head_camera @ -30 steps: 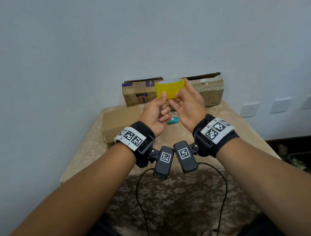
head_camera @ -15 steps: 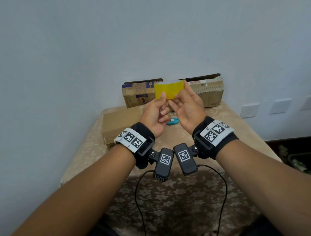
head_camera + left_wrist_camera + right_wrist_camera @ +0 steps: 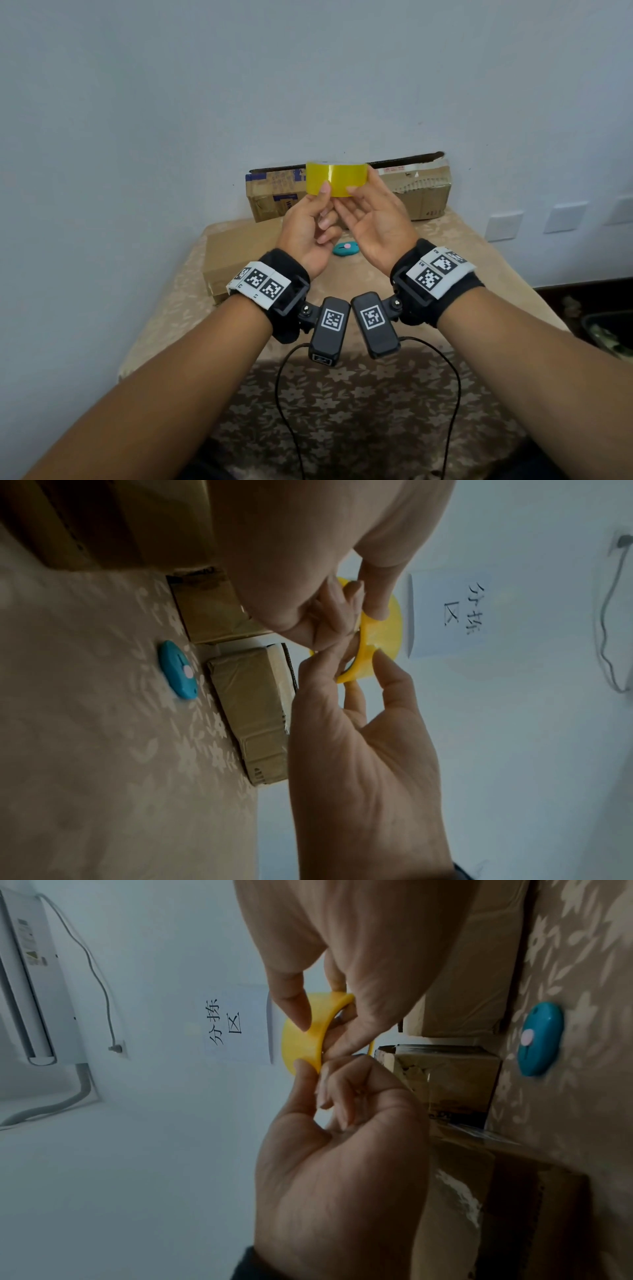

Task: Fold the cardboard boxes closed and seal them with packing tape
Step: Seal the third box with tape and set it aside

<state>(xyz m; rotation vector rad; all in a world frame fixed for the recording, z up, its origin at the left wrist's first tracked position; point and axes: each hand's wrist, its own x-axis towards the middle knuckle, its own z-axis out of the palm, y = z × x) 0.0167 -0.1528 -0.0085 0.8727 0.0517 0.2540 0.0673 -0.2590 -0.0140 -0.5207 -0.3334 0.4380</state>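
Observation:
I hold a yellow tape roll (image 3: 337, 180) up over the table, in front of the back boxes. My left hand (image 3: 315, 219) pinches its left side, thumb on the outer face. My right hand (image 3: 373, 216) grips the right side, with its thumb on the face too. In the left wrist view the tape roll (image 3: 383, 631) sits between the left hand (image 3: 308, 561) and the right hand (image 3: 359, 750). In the right wrist view the tape roll (image 3: 304, 1039) shows fingers reaching into its core. Two worn cardboard boxes (image 3: 270, 195) (image 3: 421, 188) stand against the wall. A flat box (image 3: 236, 253) lies at the left.
A teal cutter (image 3: 346, 249) lies on the floral tablecloth (image 3: 376, 394) below my hands. The wall stands right behind the boxes, and a paper sign (image 3: 448, 615) hangs on it. The table's right edge drops to a dark floor with a bin (image 3: 609, 335).
Both hands still hold the roll at the same height. It has shifted slightly to the left, and the fingers have moved a little round it.

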